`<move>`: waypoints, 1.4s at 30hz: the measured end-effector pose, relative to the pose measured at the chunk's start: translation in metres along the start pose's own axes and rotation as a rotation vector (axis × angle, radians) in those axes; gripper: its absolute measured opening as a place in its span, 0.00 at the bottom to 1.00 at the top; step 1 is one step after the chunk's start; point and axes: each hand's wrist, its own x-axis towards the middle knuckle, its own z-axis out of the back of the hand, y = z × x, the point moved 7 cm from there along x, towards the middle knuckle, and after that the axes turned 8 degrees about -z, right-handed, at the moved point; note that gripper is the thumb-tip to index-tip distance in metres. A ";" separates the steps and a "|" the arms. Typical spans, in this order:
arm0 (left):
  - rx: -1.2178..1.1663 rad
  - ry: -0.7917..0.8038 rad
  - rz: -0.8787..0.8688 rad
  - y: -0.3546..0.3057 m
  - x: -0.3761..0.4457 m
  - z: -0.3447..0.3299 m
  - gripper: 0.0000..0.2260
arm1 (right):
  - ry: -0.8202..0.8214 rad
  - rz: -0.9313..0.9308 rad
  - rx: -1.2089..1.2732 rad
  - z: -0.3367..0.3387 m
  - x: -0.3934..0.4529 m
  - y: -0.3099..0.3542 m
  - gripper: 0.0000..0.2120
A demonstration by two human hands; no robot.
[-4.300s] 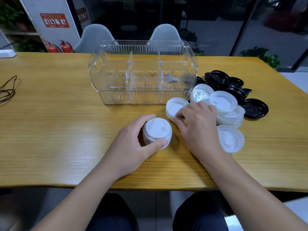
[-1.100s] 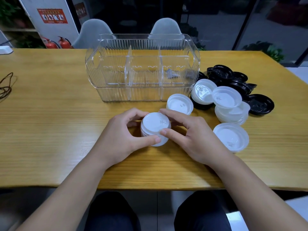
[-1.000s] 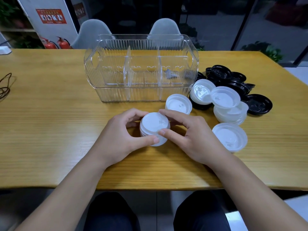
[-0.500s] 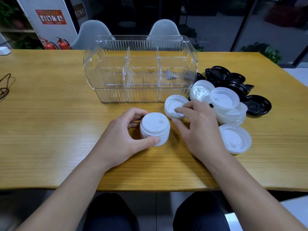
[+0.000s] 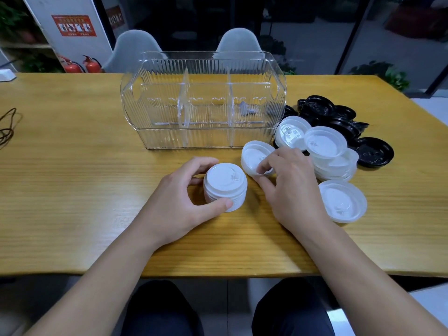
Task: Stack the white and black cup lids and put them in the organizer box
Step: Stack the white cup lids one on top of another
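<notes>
While the left hand [image 5: 179, 204] grips the white lid stack [image 5: 225, 186], the right hand [image 5: 288, 185] pinches a loose white lid [image 5: 254, 155] at two o'clock of it.

I see dim, even overhead light. A soft sheen lies on the table [image 5: 72, 180]. Short, faint shadows sit under the left hand [image 5: 177, 204] and right hand [image 5: 291, 187]. Focus is sharp at centre; wide-angle distortion curves the table edges, and the background is dark.
</notes>
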 end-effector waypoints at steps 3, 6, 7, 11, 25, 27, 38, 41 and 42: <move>0.007 0.002 -0.007 0.000 0.000 -0.001 0.31 | 0.026 -0.025 0.057 0.001 0.000 -0.002 0.09; -0.002 -0.001 -0.009 0.001 0.000 -0.001 0.31 | 0.014 -0.038 0.124 0.003 -0.001 -0.004 0.09; -0.016 -0.006 -0.007 0.001 0.001 -0.001 0.31 | -0.004 -0.041 0.141 0.005 -0.001 -0.004 0.08; -0.032 -0.075 -0.042 -0.002 0.001 0.003 0.29 | -0.105 -0.012 0.183 0.017 0.000 0.003 0.05; 0.106 -0.247 -0.410 -0.047 0.001 -0.004 0.38 | 0.100 -0.071 0.942 0.032 0.001 0.020 0.13; 0.127 -0.237 -0.432 -0.049 0.000 -0.005 0.40 | 0.143 -0.077 0.946 0.027 0.001 0.020 0.13; 0.165 -0.299 -0.437 -0.047 -0.005 -0.001 0.36 | 0.258 -0.074 0.853 0.019 -0.008 0.031 0.16; 0.217 -0.364 -0.452 -0.047 -0.007 0.004 0.33 | 0.192 0.074 0.623 0.023 -0.014 0.040 0.32; 0.230 -0.378 -0.456 -0.046 -0.007 0.006 0.33 | 0.177 0.106 0.587 0.024 -0.014 0.043 0.35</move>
